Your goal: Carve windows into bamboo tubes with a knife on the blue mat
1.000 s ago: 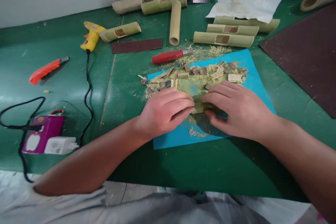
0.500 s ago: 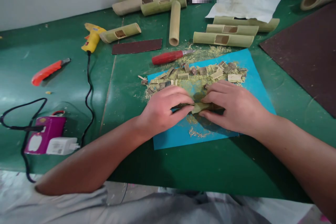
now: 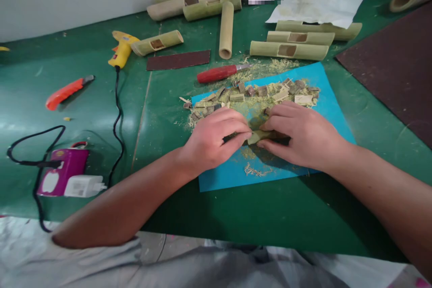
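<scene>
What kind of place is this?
Probably a craft workbench: a yellow glue gun, an orange utility knife and cut bamboo tubes lie on a green tabletop.

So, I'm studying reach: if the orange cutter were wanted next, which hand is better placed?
Probably the left hand: the orange cutter lies on that side, while the right hand is farther off and holds a bamboo piece.

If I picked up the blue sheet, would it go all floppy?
Probably: the blue sheet looks thin, so it may bend a bit and feel light. The chips on it look loose, so they'd likely slide off if it tipped. It's flat, so it shouldn't roll.
</scene>
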`<move>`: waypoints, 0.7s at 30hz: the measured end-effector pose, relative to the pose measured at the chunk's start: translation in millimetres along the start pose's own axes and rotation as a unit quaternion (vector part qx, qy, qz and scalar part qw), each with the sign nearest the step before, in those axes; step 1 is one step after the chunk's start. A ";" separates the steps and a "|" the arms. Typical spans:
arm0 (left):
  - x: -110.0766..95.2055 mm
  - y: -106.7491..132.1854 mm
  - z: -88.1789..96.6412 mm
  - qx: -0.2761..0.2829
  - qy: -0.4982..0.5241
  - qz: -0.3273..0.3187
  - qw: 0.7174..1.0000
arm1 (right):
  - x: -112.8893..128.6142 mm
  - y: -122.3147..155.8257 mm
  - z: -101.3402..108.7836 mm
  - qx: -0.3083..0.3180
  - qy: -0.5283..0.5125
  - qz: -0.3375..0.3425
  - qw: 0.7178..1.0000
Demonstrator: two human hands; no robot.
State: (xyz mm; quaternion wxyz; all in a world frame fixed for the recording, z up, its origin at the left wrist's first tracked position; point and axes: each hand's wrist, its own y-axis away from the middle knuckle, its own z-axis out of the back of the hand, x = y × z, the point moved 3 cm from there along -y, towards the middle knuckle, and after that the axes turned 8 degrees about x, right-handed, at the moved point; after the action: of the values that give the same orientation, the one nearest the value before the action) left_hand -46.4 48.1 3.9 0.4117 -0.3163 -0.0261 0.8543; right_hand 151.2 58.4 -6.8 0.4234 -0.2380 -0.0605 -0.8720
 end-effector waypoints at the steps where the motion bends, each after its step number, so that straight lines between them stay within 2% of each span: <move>1: -0.8 0.0 0.0 0.000 -0.001 -0.004 1.000 | -0.2 0.2 0.0 0.000 -0.001 -0.001 1.000; 7: -7.3 3.8 -0.5 -0.018 -0.012 -0.064 0.998 | 0.9 0.5 1.2 0.001 0.007 0.001 1.000; 11: -2.5 2.2 -1.6 -0.025 -0.041 -0.056 0.997 | 2.1 0.0 1.1 0.005 0.013 0.001 1.000; 21: -1.3 2.0 0.7 -0.010 -0.028 -0.062 0.998 | 0.9 0.0 0.4 0.010 0.007 -0.002 1.000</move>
State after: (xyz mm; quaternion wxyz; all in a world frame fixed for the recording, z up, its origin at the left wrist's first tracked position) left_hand -47.6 46.0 4.5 0.4593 -0.2944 -0.0658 0.8355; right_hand 150.9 57.9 -6.0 0.4240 -0.2279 -0.0665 -0.8740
